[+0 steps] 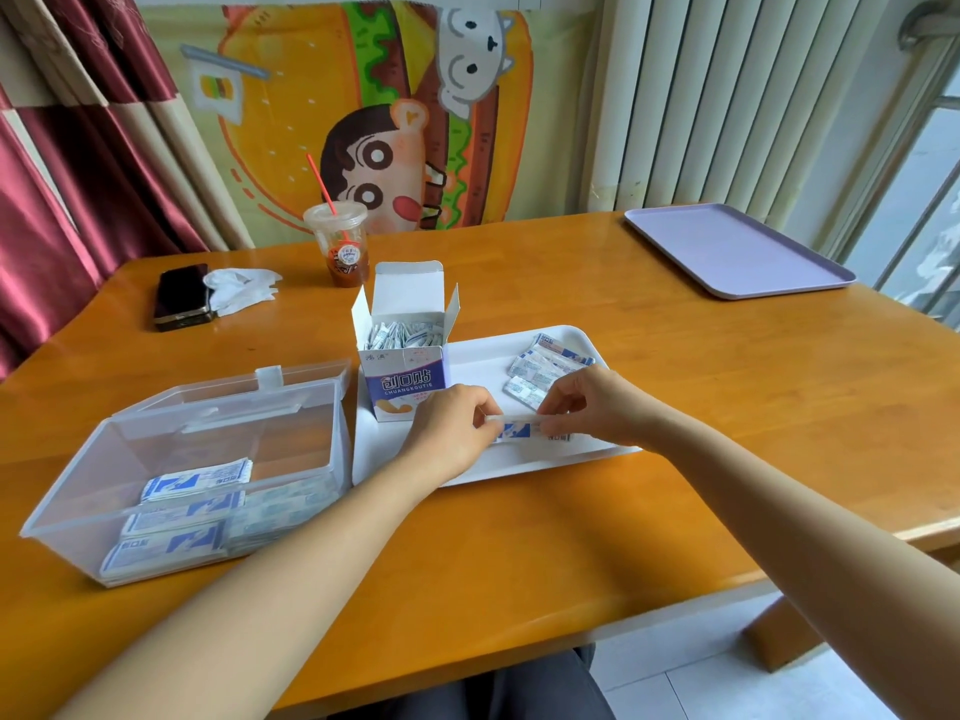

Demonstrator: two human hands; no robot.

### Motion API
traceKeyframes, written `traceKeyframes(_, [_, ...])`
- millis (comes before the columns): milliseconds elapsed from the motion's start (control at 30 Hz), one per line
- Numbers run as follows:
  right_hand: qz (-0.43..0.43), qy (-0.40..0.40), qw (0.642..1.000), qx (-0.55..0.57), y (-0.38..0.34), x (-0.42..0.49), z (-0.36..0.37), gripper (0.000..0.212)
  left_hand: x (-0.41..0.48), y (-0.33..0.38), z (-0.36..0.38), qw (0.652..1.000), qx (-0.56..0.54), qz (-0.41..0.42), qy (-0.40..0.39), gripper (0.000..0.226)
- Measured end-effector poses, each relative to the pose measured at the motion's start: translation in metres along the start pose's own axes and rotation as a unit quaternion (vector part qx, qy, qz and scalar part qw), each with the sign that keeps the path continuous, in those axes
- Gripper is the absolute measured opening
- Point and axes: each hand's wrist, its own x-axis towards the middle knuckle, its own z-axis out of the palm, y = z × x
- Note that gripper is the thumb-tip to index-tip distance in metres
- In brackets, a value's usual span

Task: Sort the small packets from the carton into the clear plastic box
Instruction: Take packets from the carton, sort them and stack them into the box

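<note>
Currently both hands pinch one thin stack of blue-white paper packets [519,419]: L hand [454,433] on one end, R hand [592,402] on the other. Stack sits just right of open white-purple cardboard carton [405,376], long axis L–R. Clear plastic box w/ hinged lid [291,439] is left of carton, so L hand is nearer for the drop.

"创口贴" and "CHUANGKOUTIE" on the purple front of the open carton [406,383]

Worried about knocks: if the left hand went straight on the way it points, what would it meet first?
Likely the loose blue-and-white paper packets on the white plastic tray, beyond the left hand; the right hand lies close.
</note>
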Motion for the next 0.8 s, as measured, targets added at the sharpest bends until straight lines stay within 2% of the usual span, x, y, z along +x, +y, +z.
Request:
traceKeyframes(100, [0.0, -0.028, 1.0, -0.015, -0.001, 0.003, 0.005, 0.007, -0.003, -0.003, 0.001, 0.999, 0.041, 0.01, -0.014, 0.01])
traceKeyframes(200, [-0.006, -0.022, 1.0, -0.005, -0.007, 0.001, 0.004, 0.006, -0.009, 0.004, -0.003, 0.996, 0.087, 0.031, -0.007, 0.015])
traceKeyframes(367, [-0.048, 0.006, 0.987, 0.153, -0.038, -0.014, -0.011, 0.005, -0.025, 0.032, -0.046, 0.984, 0.156, 0.074, 0.041, 0.024])
traceKeyframes(467, [-0.086, 0.012, 0.97, 0.227, -0.074, -0.021, -0.01, 0.017, -0.039, 0.038, -0.092, 0.988, 0.128, 0.064, 0.057, 0.025])
traceKeyframes(600, [-0.131, 0.016, 0.956, 0.262, -0.13, -0.018, 0.011, 0.012, -0.059, 0.015, -0.154, 0.998, 0.056, -0.007, -0.017, 0.027])
traceKeyframes(667, [-0.151, 0.028, 0.958, 0.243, -0.153, -0.011, 0.025, 0.009, -0.068, -0.009, -0.173, 0.998, 0.003, -0.048, -0.043, 0.027])
traceKeyframes(800, [-0.183, 0.031, 0.968, 0.167, -0.193, 0.011, 0.057, 0.01, -0.092, -0.063, -0.198, 0.99, -0.085, -0.107, -0.036, 0.021])
